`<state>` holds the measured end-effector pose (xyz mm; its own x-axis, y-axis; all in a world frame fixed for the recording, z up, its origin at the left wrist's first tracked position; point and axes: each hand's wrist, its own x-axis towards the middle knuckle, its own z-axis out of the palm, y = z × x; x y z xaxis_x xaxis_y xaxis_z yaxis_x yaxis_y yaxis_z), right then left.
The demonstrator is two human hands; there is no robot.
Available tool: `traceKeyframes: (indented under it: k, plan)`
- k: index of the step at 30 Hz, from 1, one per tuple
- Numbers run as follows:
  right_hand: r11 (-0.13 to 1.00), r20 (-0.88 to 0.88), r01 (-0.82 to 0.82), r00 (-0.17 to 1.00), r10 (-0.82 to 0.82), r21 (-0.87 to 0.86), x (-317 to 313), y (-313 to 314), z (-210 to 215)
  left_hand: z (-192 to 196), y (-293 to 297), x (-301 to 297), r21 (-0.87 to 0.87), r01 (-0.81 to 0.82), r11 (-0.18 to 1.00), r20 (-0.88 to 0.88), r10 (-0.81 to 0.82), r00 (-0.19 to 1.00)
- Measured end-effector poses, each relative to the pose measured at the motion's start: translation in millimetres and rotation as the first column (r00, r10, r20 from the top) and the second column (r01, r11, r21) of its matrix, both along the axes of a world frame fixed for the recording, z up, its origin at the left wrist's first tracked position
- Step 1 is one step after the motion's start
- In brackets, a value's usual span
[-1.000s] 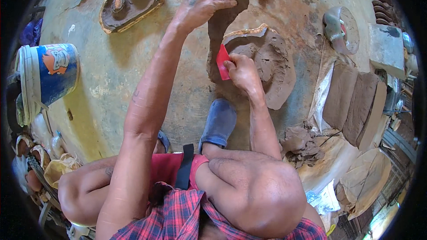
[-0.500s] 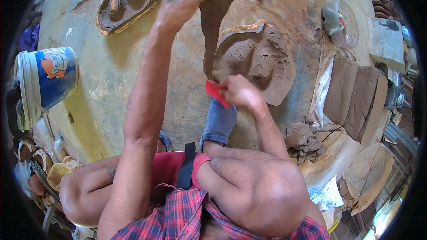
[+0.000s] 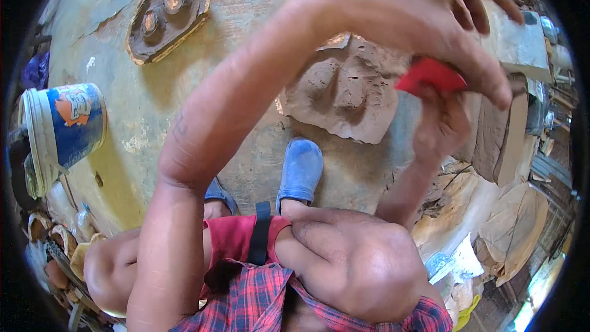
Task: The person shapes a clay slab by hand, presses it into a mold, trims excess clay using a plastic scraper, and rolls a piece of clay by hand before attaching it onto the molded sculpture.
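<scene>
My left hand (image 3: 455,31) reaches across to the upper right, fingers spread, with nothing visible in it. Just below it, my right hand (image 3: 439,126) pinches a flat red scraper (image 3: 433,77), which is close to the left thumb; whether they touch I cannot tell. Left of both hands lies a mould lined with brown clay (image 3: 350,92), with a raised ridge and hollows pressed into it. My left forearm crosses over its upper edge and hides part of it. Slabs of brown clay (image 3: 501,132) stand at the right, partly behind the hands.
A second clay-lined mould (image 3: 166,18) with two round raised parts lies at the upper left. A blue and white bucket (image 3: 74,117) lies at the left. A grey block (image 3: 522,49) is at the far right. My foot in a blue clog (image 3: 300,169) is below the clay mould.
My left hand has swung right, and the long clay strip it held is out of sight. My right hand has moved right and up with the red scraper.
</scene>
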<state>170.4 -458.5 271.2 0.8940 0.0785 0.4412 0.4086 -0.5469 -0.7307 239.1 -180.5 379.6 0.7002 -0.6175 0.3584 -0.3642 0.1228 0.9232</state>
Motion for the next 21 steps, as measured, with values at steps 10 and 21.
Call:
traceKeyframes:
  k: [10,21]
  plan:
    - [0.773,-0.489,0.242,0.656,-0.576,-0.586,-188,-232,8,-325,19,-16,0.791,-0.287,0.540,-0.146,0.622,0.769]
    - [0.757,-0.220,0.517,0.747,-0.627,-0.400,-129,-117,-73,-324,0,-73,0.803,-0.453,0.388,-0.146,0.864,0.483]
